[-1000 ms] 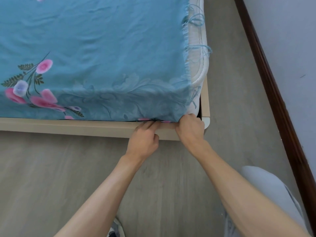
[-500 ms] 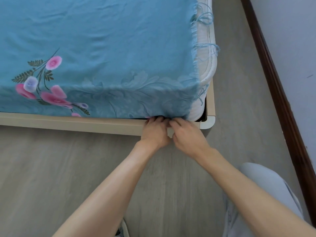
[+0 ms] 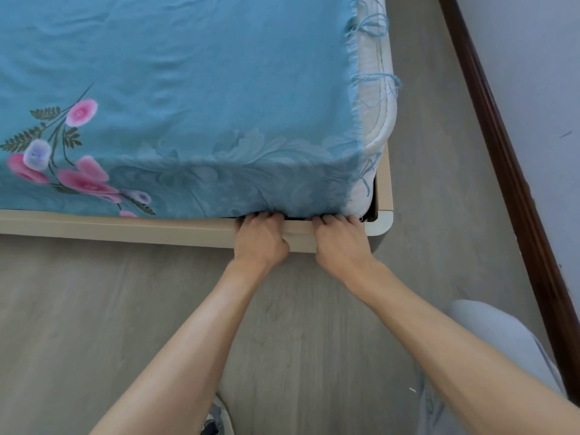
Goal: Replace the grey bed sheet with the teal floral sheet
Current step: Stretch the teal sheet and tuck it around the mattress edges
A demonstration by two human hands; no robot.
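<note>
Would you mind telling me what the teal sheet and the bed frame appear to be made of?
Teal floral sheet: woven fabric, probably cotton-like, matte; its right edge frays into loose threads. Bed frame: smooth beige board, likely laminated wood, with a rounded corner.

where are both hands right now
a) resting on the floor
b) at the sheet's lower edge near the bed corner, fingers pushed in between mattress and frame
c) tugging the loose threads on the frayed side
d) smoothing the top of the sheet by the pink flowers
b: the left hand and right hand sit side by side on the bed frame, fingertips hidden under the teal floral sheet at its lower edge.
</note>
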